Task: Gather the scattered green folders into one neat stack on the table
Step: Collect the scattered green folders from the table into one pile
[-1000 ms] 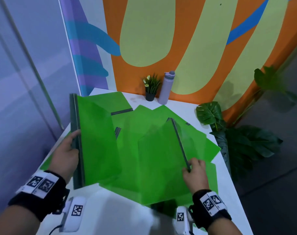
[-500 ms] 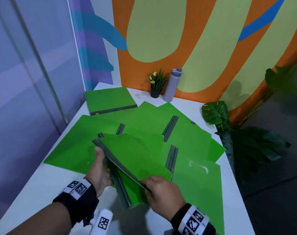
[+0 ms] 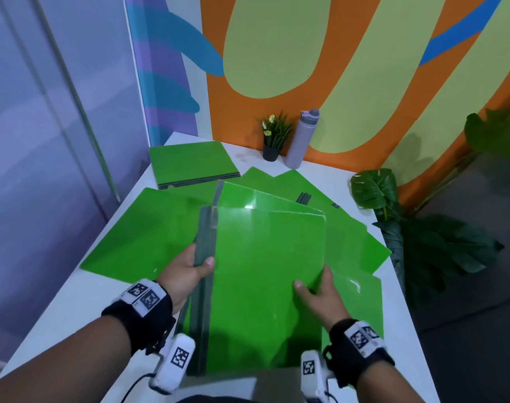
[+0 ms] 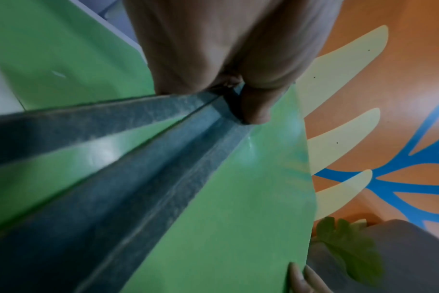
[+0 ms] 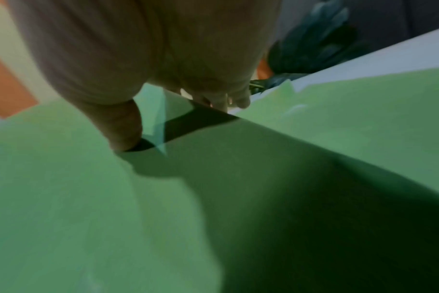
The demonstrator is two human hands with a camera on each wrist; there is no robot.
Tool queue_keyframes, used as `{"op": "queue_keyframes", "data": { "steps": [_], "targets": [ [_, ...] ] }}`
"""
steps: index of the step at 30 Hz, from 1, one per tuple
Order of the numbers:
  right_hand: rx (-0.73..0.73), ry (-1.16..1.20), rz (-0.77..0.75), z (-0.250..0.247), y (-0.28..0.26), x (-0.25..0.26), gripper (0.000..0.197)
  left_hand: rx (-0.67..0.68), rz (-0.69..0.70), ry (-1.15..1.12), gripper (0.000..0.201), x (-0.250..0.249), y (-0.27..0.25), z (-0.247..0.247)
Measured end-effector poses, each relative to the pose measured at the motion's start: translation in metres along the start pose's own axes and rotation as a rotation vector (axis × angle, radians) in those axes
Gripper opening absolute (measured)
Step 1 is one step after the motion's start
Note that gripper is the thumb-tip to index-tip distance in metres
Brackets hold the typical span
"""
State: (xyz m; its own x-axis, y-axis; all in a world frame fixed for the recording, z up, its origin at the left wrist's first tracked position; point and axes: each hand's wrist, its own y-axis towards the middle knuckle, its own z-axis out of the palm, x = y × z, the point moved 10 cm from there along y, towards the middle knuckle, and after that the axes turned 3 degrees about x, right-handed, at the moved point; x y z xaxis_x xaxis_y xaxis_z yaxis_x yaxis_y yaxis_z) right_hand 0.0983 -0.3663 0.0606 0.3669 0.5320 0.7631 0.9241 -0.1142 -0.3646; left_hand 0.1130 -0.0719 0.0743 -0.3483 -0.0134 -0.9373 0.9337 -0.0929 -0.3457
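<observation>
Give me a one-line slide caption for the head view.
Left hand and right hand hold gathered green folders above scattered ones on the white table.

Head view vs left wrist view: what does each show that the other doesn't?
Head only: the white table, the neat stack of folders at its far left, loose folders fanned across it, a potted plant, a bottle, and the right hand holding the right edge of the held folders.

Left wrist only: a close look at the thumb pressed on the grey spines, with fingers underneath.

Both: the left hand gripping the held folders by the spines, the orange mural wall, and a floor plant leaf.
</observation>
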Motion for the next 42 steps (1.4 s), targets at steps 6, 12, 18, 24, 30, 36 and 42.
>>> {"op": "queue_keyframes", "data": {
  "steps": [6,12,18,24,30,36,42],
  "targets": [
    [-0.099,0.251,0.112,-0.009,-0.006,-0.033,0.066,0.012,-0.107,0.405,0.055,0.038,0.026,-0.006],
    [-0.17,0.252,0.209,-0.02,-0.01,-0.062,0.064,0.094,-0.274,1.078,0.072,0.109,0.042,-0.039],
    [-0.151,0.266,0.273,-0.019,-0.009,-0.085,0.066,-0.031,-0.313,1.264,0.07,0.134,0.017,-0.073],
    [-0.082,0.23,0.309,-0.005,-0.01,-0.098,0.062,-0.222,-0.412,1.324,0.064,0.129,-0.009,-0.101],
    [-0.037,0.186,0.321,0.005,-0.008,-0.1,0.055,-0.248,-0.433,1.254,0.067,0.113,0.006,-0.103],
    [-0.041,0.201,0.293,0.005,-0.005,-0.093,0.054,-0.208,-0.449,1.251,0.044,0.113,0.009,-0.101],
    [-0.056,0.347,0.251,-0.013,-0.007,-0.081,0.066,-0.232,-0.326,1.227,0.043,0.075,0.011,-0.094]
  ]
}}
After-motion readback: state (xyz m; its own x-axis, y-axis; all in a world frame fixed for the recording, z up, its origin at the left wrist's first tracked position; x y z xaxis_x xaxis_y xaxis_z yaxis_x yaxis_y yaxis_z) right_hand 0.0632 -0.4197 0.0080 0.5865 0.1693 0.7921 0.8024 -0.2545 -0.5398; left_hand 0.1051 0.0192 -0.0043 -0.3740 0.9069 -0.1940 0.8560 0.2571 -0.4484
